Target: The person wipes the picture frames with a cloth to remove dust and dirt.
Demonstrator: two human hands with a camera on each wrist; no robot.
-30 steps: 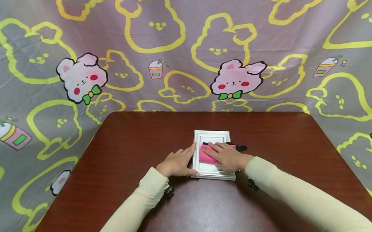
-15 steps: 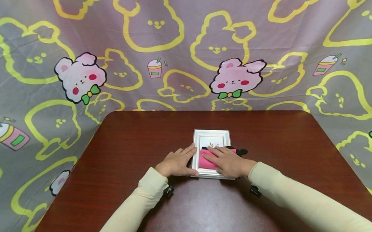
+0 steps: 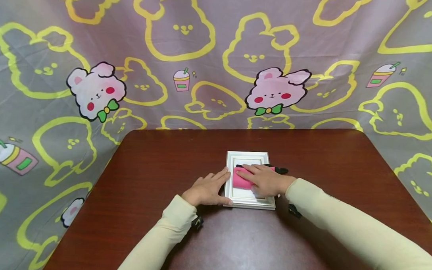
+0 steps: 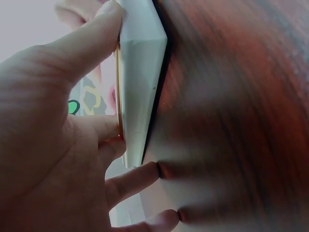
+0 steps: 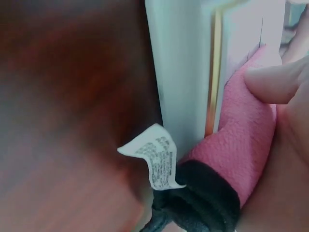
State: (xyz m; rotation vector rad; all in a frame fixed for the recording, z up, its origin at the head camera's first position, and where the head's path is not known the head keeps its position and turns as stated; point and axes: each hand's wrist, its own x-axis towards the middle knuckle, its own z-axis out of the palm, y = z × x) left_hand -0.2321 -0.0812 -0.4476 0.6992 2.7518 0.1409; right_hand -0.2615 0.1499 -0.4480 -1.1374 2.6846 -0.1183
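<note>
A white picture frame [image 3: 247,205] lies on the table, with a thin gold line round its inside edge. My left hand [image 3: 205,190] rests spread along its left side. In the left wrist view the thumb and two fingers touch the frame's rim [image 4: 140,72], while the other two fingertips reach down to the tabletop. My right hand [image 3: 268,180] lies with extended fingers on a folded pink cloth [image 3: 240,181], pressing it on the frame's face. The cloth's black trim [image 5: 207,193] and white label [image 5: 161,157] stick out past the frame's right side.
The dark red-brown wooden table [image 3: 172,157] has rounded far corners. Behind it and along both sides hangs a grey-pink curtain [image 3: 212,43] printed with yellow bunny outlines. Black straps [image 3: 294,210] show at my wrists.
My right hand slid the cloth toward me, baring a small printed design on the frame's face, then back away from me over it. My left hand has stayed on the frame.
</note>
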